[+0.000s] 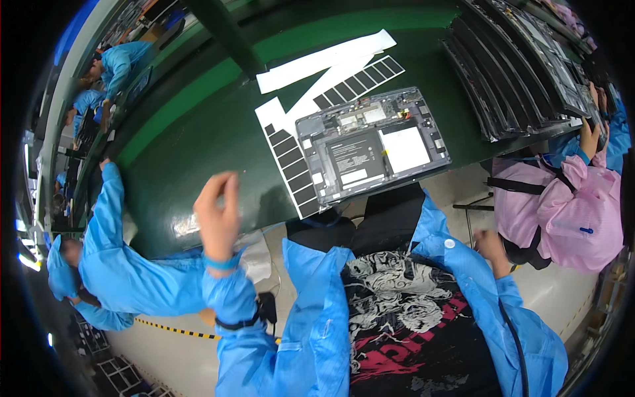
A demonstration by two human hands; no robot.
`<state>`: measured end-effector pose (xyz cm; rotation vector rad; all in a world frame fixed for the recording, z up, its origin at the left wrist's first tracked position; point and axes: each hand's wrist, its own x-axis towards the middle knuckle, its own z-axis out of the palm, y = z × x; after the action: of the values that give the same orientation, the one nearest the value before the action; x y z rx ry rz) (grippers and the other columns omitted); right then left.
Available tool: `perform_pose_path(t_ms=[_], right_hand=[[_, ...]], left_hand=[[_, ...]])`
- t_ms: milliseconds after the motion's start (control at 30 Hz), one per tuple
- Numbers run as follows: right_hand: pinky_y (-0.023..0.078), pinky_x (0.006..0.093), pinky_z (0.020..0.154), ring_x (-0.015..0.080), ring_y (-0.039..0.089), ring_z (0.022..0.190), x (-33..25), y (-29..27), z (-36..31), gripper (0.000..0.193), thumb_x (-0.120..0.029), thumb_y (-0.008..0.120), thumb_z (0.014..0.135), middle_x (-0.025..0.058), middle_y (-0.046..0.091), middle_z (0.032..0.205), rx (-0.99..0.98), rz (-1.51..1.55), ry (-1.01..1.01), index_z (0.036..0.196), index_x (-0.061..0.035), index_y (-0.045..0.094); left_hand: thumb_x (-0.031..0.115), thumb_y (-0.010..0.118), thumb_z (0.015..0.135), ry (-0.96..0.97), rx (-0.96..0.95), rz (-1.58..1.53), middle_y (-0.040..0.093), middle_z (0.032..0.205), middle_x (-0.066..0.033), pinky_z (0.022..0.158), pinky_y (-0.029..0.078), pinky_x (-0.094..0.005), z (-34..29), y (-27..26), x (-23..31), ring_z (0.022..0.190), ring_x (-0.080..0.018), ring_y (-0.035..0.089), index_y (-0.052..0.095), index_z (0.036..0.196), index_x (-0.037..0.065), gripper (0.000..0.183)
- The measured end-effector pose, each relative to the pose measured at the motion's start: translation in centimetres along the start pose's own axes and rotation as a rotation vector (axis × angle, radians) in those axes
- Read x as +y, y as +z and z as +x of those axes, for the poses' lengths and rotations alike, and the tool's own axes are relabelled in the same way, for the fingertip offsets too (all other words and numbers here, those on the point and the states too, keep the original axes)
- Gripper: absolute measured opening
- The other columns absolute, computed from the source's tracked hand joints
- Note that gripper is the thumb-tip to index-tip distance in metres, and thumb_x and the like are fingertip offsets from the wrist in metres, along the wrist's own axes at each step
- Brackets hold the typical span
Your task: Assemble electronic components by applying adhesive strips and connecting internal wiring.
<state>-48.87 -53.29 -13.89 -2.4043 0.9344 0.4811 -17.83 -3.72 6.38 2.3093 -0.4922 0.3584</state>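
Note:
An opened flat electronic device [314, 149], a laptop or tablet housing, lies on the green table near its front edge. A black battery pack [356, 159], a white panel [405, 149] and circuit boards show inside it. Left of the device, over the tabletop, my left hand [218, 215] is raised with fingers bent and tips drawn together; anything between them is too small to make out. The nearest thing to it is a white strip of black rectangular pads [289, 159], partly under the device. My right hand [491, 250] hangs off the table to the right, its fingers blurred.
Behind the device lie another pad strip [360, 81] and a white paper strip [324, 63]. A row of dark device housings [496, 86] stands at the right. A person in pink [569, 205] is close on the right, a person in blue [145, 278] on the left.

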Motion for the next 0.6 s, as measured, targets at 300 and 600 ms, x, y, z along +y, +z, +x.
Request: perform_pose_path(t_ms=[300,600], right_hand=[[0.050,0.0335,0.053,0.0259,0.059,0.053,-23.4,-11.6,-1.7,0.072,-0.050,0.021,0.103,0.0177,0.061,0.074,-0.106,1.442,-0.632,0.081,0.0047,0.062],[0.053,0.0273,0.062,0.0170,0.067,0.065,-44.4,-9.1,4.9,0.020,-0.017,0.062,0.090,0.0144,0.067,0.077,-0.172,1.062,-0.733,0.092,0.0029,0.063]], left_hand=[[0.025,0.062,0.089,0.177,-0.291,0.229,0.044,0.145,-0.0121,0.111,0.026,-0.0481,2.3,10.1,-3.9,0.137,-0.0330,0.037,0.049,0.136,0.005,0.053],[0.029,0.061,0.088,0.187,-0.218,0.252,0.048,0.138,-0.0154,0.108,0.032,-0.0496,2.1,9.9,-3.7,0.130,-0.0355,0.042,0.053,0.132,0.009,0.049]])
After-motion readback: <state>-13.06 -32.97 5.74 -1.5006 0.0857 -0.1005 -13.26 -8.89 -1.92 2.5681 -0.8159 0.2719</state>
